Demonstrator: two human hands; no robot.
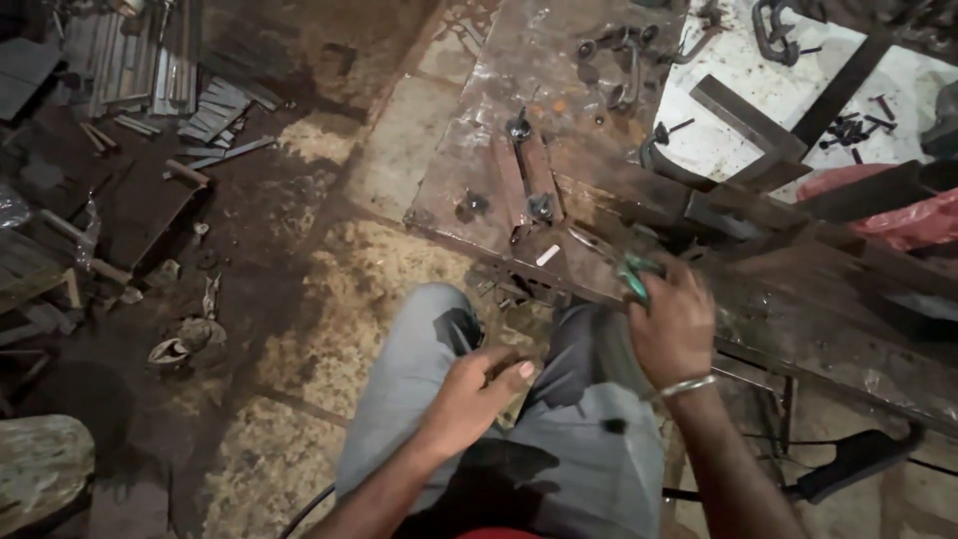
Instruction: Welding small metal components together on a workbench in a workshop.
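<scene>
Your left hand rests curled, holding nothing; your right hand grips green-handled pliers pointing up-left over the surface.

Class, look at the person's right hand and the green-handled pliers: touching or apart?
Touching. The head view shows the right hand closed around the green handles of the pliers, fingers wrapped over them.

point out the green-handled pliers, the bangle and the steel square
green-handled pliers (633,274), head view, on the green grip
bangle (687,385), head view, on the band at the right wrist
steel square (743,120), head view, on its long flat arm
</scene>
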